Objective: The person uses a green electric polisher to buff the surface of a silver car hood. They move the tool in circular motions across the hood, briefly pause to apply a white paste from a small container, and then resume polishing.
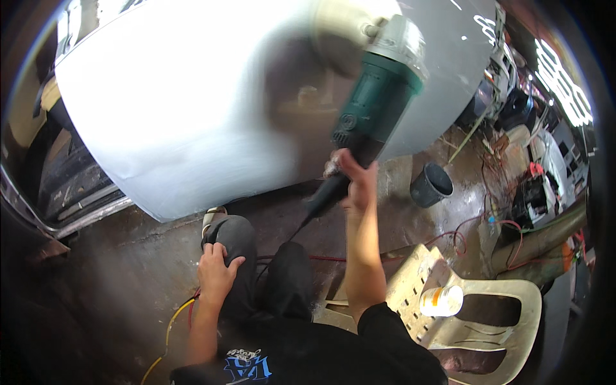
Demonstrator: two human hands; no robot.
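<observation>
My right hand point(355, 181) is wrapped round the dark rear handle of a green electric polisher point(378, 93) with a silver head. Its pale round pad point(330, 29) lies against a glossy light-coloured car panel point(173, 90), partly hidden behind the machine's head. A dark cord runs from the handle's end toward my legs. My left hand point(216, 272) rests on my bent knee point(234, 236), thumb apart and fingers bent over the dark trousers, with no tool in it. Bright light washes out much of the panel's left side.
Beside me on the right stands a worn cream plastic chair point(529, 305) with a white jar point(441, 301) on it. A dark bucket point(431, 185) sits beyond. Red hose point(457, 236) and yellow hose point(168, 330) trail over the floor. Clutter point(539, 179) fills the far right.
</observation>
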